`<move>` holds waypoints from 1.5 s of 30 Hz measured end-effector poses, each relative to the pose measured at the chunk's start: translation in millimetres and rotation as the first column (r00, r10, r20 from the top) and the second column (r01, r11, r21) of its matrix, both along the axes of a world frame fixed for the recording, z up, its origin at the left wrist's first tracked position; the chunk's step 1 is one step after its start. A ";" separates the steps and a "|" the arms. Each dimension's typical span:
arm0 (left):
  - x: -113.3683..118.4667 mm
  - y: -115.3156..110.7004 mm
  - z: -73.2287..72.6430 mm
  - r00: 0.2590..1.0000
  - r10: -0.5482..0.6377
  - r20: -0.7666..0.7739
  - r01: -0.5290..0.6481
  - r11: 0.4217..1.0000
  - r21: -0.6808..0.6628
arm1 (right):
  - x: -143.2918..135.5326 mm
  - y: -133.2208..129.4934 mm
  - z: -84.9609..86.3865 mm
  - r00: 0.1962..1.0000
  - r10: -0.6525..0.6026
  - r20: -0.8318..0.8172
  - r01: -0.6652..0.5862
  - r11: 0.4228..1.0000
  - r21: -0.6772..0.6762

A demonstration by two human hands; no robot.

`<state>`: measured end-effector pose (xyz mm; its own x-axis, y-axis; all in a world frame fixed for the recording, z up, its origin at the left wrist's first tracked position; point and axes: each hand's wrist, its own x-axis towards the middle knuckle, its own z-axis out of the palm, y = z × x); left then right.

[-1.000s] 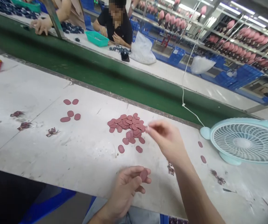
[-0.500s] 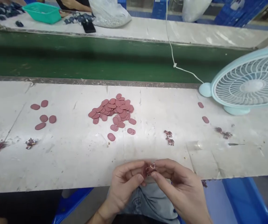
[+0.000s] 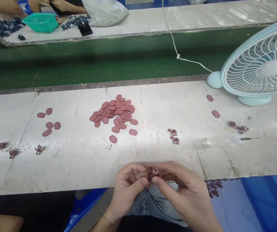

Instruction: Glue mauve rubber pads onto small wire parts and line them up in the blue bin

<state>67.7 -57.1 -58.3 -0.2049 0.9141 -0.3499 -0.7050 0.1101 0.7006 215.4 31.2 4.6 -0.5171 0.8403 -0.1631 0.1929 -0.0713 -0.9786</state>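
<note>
My left hand (image 3: 131, 188) pinches the edge of a reddish-brown oval disc at the table's front edge. Between the fingertips of my right hand (image 3: 182, 190) is a small dark red figure (image 3: 155, 171) with light trim, pressed against the disc. The two hands meet there, and fingers cover much of both pieces. Beyond them lies a pile of reddish oval discs (image 3: 114, 111). Two small figures (image 3: 174, 136) rest on the table to the right of that pile.
A light blue fan (image 3: 254, 100) stands at the right. More discs and figures (image 3: 39, 149) lie at the left. A blue tray (image 3: 261, 199) with figures sits below the front edge. Across the green channel are a teal basket (image 3: 41, 23) and a person's arms.
The view has shifted and tilted, showing more of the blue tray. Both hands still hold the pieces together, with the figure now closer against the disc.
</note>
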 end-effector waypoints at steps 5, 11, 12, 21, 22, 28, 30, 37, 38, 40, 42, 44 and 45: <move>1.4 1.9 5.4 0.995 -0.030 -0.092 0.030 1.000 0.003 | 2.2 8.2 -0.7 0.991 -0.004 -0.134 -0.023 0.979 -0.201; 5.1 4.1 16.0 0.982 -0.076 -0.171 0.076 0.997 -0.007 | 11.2 11.9 -1.6 0.973 -0.015 -0.229 -0.074 0.924 -0.375; 6.0 4.3 16.9 0.982 -0.082 -0.170 0.082 0.997 -0.009 | 12.9 11.6 -1.0 0.974 -0.009 -0.228 -0.077 0.927 -0.366; 18.2 3.2 21.9 0.980 -0.049 -0.193 0.040 0.998 -0.051 | 17.7 1.7 -1.3 0.964 -0.099 -0.247 -0.013 0.909 -0.417; 19.0 3.5 22.9 0.979 -0.048 -0.199 0.039 0.998 -0.048 | 18.2 1.0 -1.7 0.960 -0.110 -0.257 -0.006 0.910 -0.414; 26.5 6.2 25.2 0.971 -0.039 -0.238 0.027 0.998 -0.051 | 21.1 0.0 -3.7 0.941 -0.171 -0.293 0.038 0.910 -0.412; 31.7 5.4 23.9 0.968 -0.017 -0.252 0.008 0.999 -0.038 | 22.3 -0.7 -5.0 0.931 -0.200 -0.306 0.060 0.909 -0.413; 5.5 22.8 26.4 0.742 -0.030 -0.670 0.051 0.999 0.013 | 56.3 -1.8 -20.0 0.900 -0.280 -0.333 0.119 0.895 -0.429; -7.0 30.8 26.7 0.569 -0.014 -0.822 0.051 0.999 0.018 | 66.9 -0.8 -23.1 0.895 -0.316 -0.315 0.167 0.892 -0.421; -33.6 48.3 25.5 0.105 0.057 -0.993 0.053 0.997 0.062 | 91.7 1.7 -29.1 0.879 -0.404 -0.253 0.295 0.878 -0.376; -55.5 63.5 21.9 -0.255 0.015 -0.967 0.105 0.994 -0.013 | 120.3 3.3 -34.7 0.844 -0.503 -0.186 0.437 0.847 -0.303; -67.6 72.9 18.1 -0.450 -0.024 -0.893 0.169 0.979 -0.111 | 151.7 2.4 -40.3 0.794 -0.591 -0.141 0.556 0.801 -0.223; -69.9 75.1 16.9 -0.492 -0.021 -0.870 0.204 0.969 -0.139 | 168.2 0.8 -43.6 0.769 -0.627 -0.121 0.604 0.776 -0.183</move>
